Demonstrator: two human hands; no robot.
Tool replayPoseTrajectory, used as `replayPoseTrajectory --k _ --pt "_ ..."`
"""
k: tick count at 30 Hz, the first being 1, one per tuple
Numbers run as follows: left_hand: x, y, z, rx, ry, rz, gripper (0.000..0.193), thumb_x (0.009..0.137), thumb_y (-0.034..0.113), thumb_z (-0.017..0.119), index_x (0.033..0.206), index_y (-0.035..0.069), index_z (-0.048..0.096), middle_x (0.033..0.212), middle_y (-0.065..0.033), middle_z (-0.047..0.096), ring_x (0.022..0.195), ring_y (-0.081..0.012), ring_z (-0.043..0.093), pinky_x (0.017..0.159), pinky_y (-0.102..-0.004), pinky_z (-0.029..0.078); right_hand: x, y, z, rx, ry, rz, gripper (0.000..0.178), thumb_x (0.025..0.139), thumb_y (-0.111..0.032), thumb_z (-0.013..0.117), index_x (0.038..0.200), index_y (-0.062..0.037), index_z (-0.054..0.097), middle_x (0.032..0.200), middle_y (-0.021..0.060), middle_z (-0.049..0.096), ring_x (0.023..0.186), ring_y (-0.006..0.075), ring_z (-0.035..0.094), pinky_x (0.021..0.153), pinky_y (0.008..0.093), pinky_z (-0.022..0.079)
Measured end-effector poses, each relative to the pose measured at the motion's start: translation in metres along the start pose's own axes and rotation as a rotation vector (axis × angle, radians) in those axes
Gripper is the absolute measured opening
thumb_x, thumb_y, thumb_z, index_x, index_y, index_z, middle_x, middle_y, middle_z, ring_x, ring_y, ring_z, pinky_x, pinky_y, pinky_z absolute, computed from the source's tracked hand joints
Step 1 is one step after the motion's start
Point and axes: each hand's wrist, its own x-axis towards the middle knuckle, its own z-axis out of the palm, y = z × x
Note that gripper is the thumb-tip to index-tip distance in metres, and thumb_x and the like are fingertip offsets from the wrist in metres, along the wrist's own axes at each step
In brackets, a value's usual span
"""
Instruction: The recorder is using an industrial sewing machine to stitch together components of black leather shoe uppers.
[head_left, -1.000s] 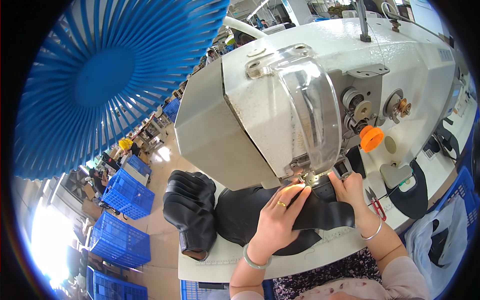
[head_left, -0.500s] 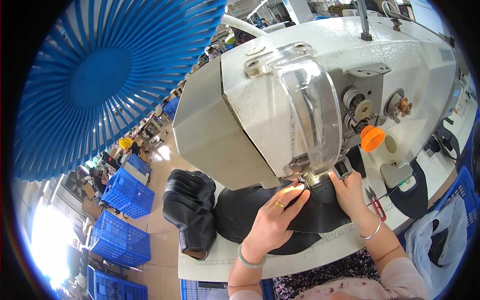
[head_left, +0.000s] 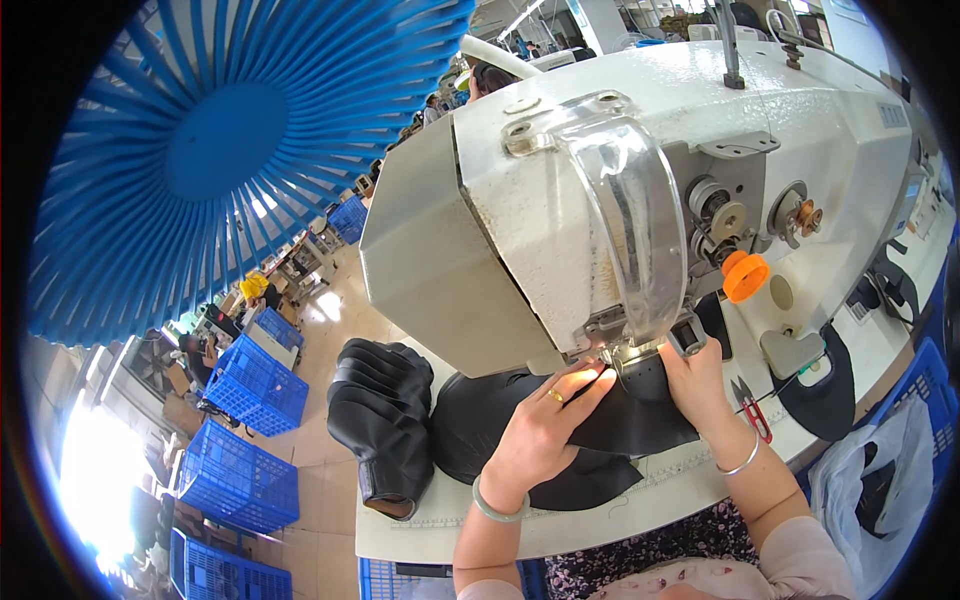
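A white sewing machine (head_left: pixel 530 240) stands in front of me, its small lamp lighting the needle area (head_left: pixel 615 358). Under the needle lies a black leather-like piece (head_left: pixel 640 415). My left hand (head_left: pixel 540 430) rests on it with fingers stretched toward the needle; the thumb is hidden. At the piece's right edge, my right hand (head_left: pixel 697 388) grips it between thumb and fingers, some of the fingertips hidden behind the presser parts. Another black piece (head_left: pixel 475 425) spreads out left of my left hand. Farther left is a stack of curved black pieces (head_left: pixel 380 410).
Red-handled snips (head_left: pixel 755 412) lie right of my right hand, near a black cut piece (head_left: pixel 825 395). A blue fan (head_left: pixel 230 140) looms at upper left. Blue crates (head_left: pixel 240 475) stand on the floor. A plastic bag (head_left: pixel 880 490) lines a crate at right. Other people are farther back.
The view has shifted slightly, so the fan and machine head sit a little farther right. My left hand's fingers lie a bit closer together; both hands stay beside the needle.
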Motion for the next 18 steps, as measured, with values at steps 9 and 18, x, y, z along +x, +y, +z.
replayPoseTrajectory --k 9,18 --pt "0.0006 0.0008 0.0062 0.065 0.043 0.039 0.072 0.050 -0.012 0.059 0.120 0.004 0.060 0.115 -0.0149 0.055 0.115 -0.0341 0.055 0.093 -0.0406 0.050 0.0079 0.0003 -0.0044 0.005 -0.076 0.044 0.023 0.091 -0.012 0.055 0.076 0.0048 0.050 0.064 0.0246 0.051 0.059 0.0419 0.051 0.051 0.0390 0.040" --pt "0.0012 0.0060 0.0067 0.110 0.054 0.019 0.071 0.050 -0.011 0.058 0.120 0.003 0.060 0.113 -0.0148 0.056 0.116 -0.0333 0.055 0.097 -0.0421 0.047 0.0082 -0.0083 -0.0064 0.000 -0.085 0.085 0.024 0.091 -0.012 0.055 0.076 0.0056 0.051 0.067 0.0253 0.053 0.062 0.0426 0.052 0.054 0.0396 0.041"
